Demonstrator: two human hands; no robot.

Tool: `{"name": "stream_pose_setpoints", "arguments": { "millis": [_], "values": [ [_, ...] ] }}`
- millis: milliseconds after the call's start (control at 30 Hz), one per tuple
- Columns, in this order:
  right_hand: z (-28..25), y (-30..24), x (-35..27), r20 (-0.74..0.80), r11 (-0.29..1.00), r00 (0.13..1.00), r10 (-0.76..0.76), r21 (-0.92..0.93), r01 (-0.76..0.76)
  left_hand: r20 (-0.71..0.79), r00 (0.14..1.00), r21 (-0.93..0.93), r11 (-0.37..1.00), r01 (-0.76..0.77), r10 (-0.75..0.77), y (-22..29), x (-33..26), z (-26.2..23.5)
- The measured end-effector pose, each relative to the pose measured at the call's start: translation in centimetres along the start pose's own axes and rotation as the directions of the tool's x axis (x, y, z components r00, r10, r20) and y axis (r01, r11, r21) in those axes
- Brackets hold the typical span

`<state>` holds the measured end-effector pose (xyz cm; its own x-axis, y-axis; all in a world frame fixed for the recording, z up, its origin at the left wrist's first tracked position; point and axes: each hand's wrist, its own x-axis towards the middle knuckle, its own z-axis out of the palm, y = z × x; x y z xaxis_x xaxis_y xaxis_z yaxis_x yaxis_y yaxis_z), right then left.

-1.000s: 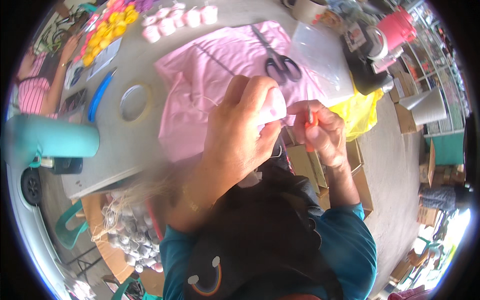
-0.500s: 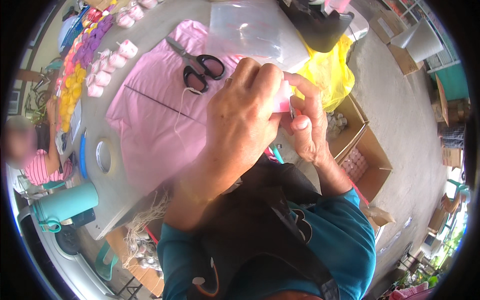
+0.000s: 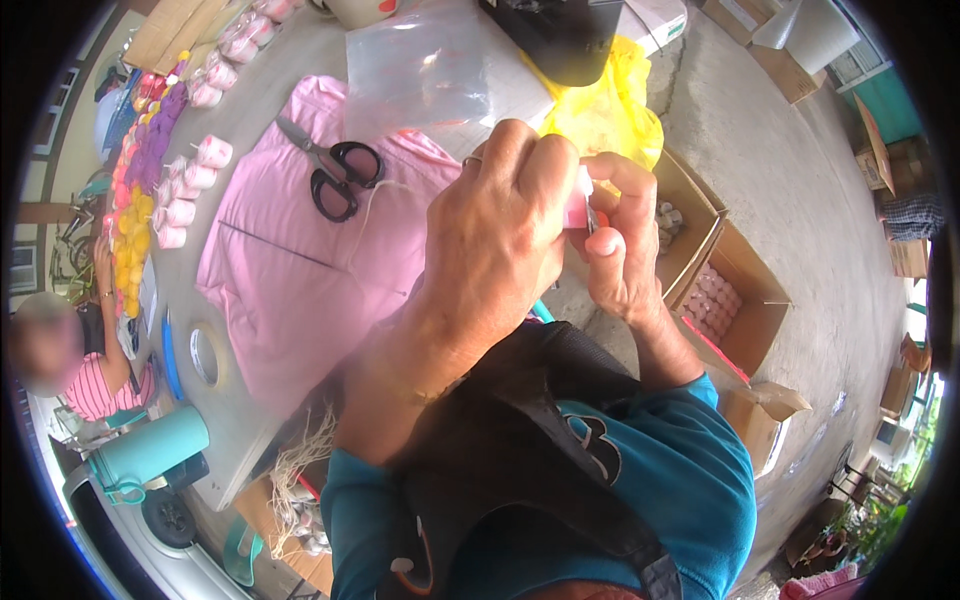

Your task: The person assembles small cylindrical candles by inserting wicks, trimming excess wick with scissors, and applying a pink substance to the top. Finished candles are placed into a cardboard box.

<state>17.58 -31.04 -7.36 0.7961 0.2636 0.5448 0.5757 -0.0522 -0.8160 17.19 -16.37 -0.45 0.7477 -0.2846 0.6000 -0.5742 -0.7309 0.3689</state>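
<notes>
While raised together, both hands (image 3: pixel 560 230) pinching small pink item (image 3: pixel 574 208), wrists bent

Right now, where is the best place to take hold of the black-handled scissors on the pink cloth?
Grip the scissors by the two black handle loops, coming from above; they lie flat and shut on the pink cloth, blades pointing away toward the far left.

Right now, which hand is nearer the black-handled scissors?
Left. The left hand is raised just right of the scissors lying on the pink cloth. The right hand sits beyond the left hand, farther from them, over the cardboard boxes.
</notes>
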Motion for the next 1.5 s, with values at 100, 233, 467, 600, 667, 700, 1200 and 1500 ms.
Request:
{"name": "stream_pose_setpoints", "arguments": {
  "millis": [100,233,467,600,667,700,1200,1500],
  "values": [
    [-0.4,-0.1,0.3,-0.136,0.996,0.990,-0.027,-0.091,0.015,-0.025,0.998,-0.007,0.998,-0.057,0.057,0.3,0.3,0.7],
    [-0.9,-0.6,0.2,-0.112,0.941,0.948,0.298,0.201,-0.272,-0.034,0.999,-0.100,0.995,-0.018,0.015,0.6,0.5,1.4],
    [-0.5,-1.1,-0.2,-0.110,0.995,0.990,0.089,0.043,-0.085,-0.064,0.992,-0.390,0.918,0.073,-0.107,-0.9,0.5,0.9],
    [-0.8,-1.9,0.0,-0.093,0.996,0.993,0.077,0.049,-0.072,-0.102,0.991,-0.298,0.954,0.047,-0.081,-0.9,0.1,0.5],
    [-0.8,-2.5,0.1,-0.092,0.988,0.991,0.101,0.124,-0.089,-0.110,0.992,-0.256,0.966,0.030,-0.060,-0.7,0.0,0.2],
    [-0.8,-2.9,0.1,-0.098,0.981,0.988,0.116,0.167,-0.098,-0.110,0.992,-0.233,0.972,0.029,-0.056,-0.6,-0.1,0.0],
    [1.0,-4.8,1.2,-0.197,0.886,0.935,0.295,0.423,-0.191,-0.208,0.968,0.190,0.977,-0.099,0.139,-1.4,-1.2,-0.2],
    [1.2,-4.4,1.4,-0.144,0.903,0.943,0.301,0.360,-0.233,-0.258,0.953,0.239,0.966,-0.098,0.160,-1.6,-1.5,0.1]
  ]
}}
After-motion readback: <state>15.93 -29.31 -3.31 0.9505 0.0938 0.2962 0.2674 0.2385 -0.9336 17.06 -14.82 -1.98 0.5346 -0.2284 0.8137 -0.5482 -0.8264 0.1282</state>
